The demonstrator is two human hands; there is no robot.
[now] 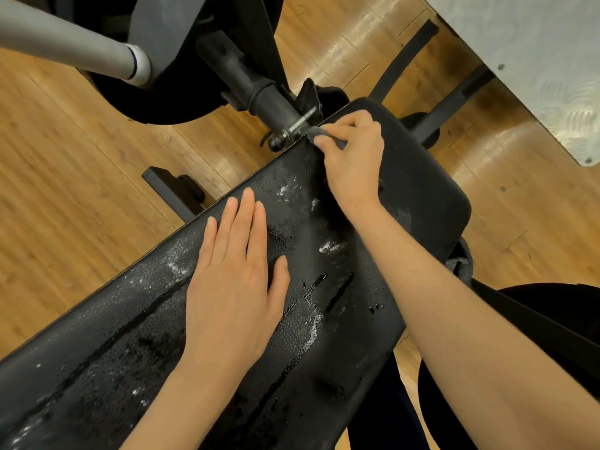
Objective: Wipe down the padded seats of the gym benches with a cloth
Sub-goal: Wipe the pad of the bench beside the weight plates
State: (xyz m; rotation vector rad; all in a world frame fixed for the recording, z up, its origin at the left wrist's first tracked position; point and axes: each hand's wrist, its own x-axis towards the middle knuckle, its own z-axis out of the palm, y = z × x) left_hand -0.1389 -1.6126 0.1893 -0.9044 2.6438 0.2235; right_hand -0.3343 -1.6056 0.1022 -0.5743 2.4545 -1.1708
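The cloth (319, 133) sat bunched at the far edge of the wet black bench (130, 336) pad, pinched in your right hand (354, 160) — fingers curled round it. Your left hand (233, 274) lay flat, fingers straight, holding nothing. Judging by the droplets, you needed long overlapping strokes back toward you — with the cloth spread wider.

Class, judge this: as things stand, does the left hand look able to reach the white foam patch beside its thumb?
Probably yes. The left hand lies flat on the bench pad, and nothing lies between it and the foam patch.

Wood-plank floor (81, 196), grey metal bar (65, 43) top left w/ black weight plate (156, 95) behind it, silver tread-plate sheet (535, 53) top right, black frame leg (175, 190) on floor.
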